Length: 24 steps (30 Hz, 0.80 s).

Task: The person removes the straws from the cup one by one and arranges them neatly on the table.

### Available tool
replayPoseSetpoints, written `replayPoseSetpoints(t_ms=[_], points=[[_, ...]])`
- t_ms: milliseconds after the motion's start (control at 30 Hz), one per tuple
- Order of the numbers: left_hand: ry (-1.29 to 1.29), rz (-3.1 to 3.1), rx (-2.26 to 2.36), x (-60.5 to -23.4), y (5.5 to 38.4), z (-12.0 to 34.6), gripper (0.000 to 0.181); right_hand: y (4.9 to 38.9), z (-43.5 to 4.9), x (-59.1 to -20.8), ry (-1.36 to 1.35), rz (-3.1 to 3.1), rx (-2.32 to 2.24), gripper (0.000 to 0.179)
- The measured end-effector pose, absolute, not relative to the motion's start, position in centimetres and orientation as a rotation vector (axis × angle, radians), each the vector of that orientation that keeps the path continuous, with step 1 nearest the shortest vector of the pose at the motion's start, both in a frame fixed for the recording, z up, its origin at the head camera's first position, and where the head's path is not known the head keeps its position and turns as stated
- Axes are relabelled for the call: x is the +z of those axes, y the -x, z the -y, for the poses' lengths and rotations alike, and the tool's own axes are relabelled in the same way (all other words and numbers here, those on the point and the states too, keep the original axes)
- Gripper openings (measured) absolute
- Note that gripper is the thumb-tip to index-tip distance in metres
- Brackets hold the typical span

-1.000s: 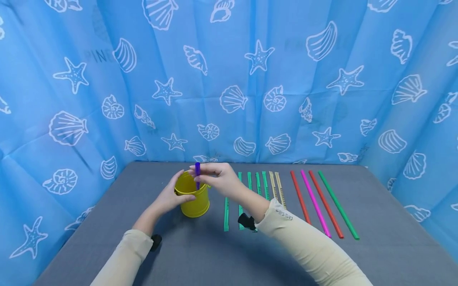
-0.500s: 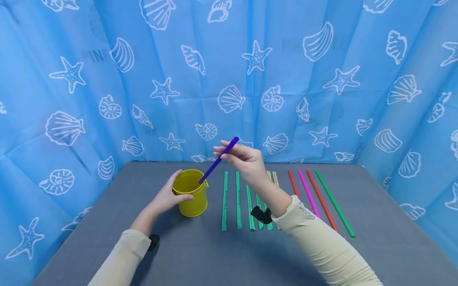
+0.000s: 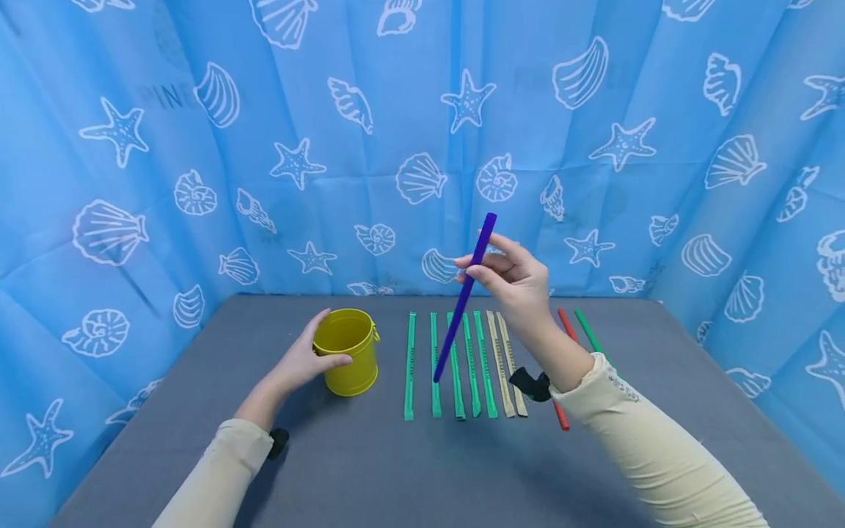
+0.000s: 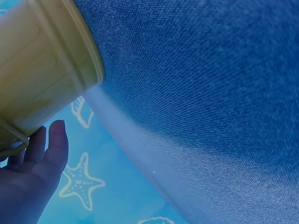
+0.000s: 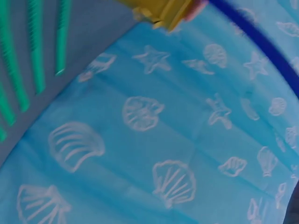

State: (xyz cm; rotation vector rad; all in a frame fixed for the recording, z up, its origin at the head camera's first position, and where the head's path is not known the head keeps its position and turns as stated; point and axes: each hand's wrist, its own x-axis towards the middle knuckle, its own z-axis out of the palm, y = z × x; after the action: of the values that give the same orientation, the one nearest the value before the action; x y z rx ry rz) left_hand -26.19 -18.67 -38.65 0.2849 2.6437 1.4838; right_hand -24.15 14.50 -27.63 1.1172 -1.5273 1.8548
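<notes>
My right hand [image 3: 518, 282] pinches a purple drinking straw [image 3: 462, 297] between thumb and fingers, in the air above the table. The straw leans, its top end to the upper right and its lower end over the green sticks. It also crosses the top right of the right wrist view as a blue-purple bar [image 5: 261, 39]. With thumb and fingers spread round its near left side, my left hand [image 3: 306, 359] holds a small yellow bucket [image 3: 353, 370] upright on the table. In the left wrist view, fingers [image 4: 57, 140] lie against the bucket wall [image 4: 46, 60].
Right of the bucket lie several slim green printed sticks [image 3: 409, 374], like wrapped straws, and two tan ones [image 3: 499, 367]. Further right, red [image 3: 568, 323] and green straws [image 3: 589, 331] are partly hidden by my right arm. A blue shell-patterned curtain [image 3: 370, 183] backs the grey table [image 3: 409, 469].
My right hand has drawn the purple straw up out of the bucket and carried it right, over the green sticks. The left hand stays on the bucket.
</notes>
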Motion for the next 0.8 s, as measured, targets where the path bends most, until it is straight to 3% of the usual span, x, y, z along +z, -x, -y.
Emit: replayPoseSetpoints(t_ms=[400,633,800], points=[[-0.285,-2.651,1.471,-38.7,26.4,18.7,0.104,24.9,-20.0,-28.8,-0.967,1.811,1.679,0.014],[-0.288,-2.645,1.469,-38.8,26.4,18.6,0.104,24.6,-23.2,-29.4,-0.865,2.133,1.625,0.054],[-0.295,-2.644,1.486,-38.7,26.3,18.7,0.104,24.6,-24.8,-29.5,-0.813,2.194,1.567,0.060]])
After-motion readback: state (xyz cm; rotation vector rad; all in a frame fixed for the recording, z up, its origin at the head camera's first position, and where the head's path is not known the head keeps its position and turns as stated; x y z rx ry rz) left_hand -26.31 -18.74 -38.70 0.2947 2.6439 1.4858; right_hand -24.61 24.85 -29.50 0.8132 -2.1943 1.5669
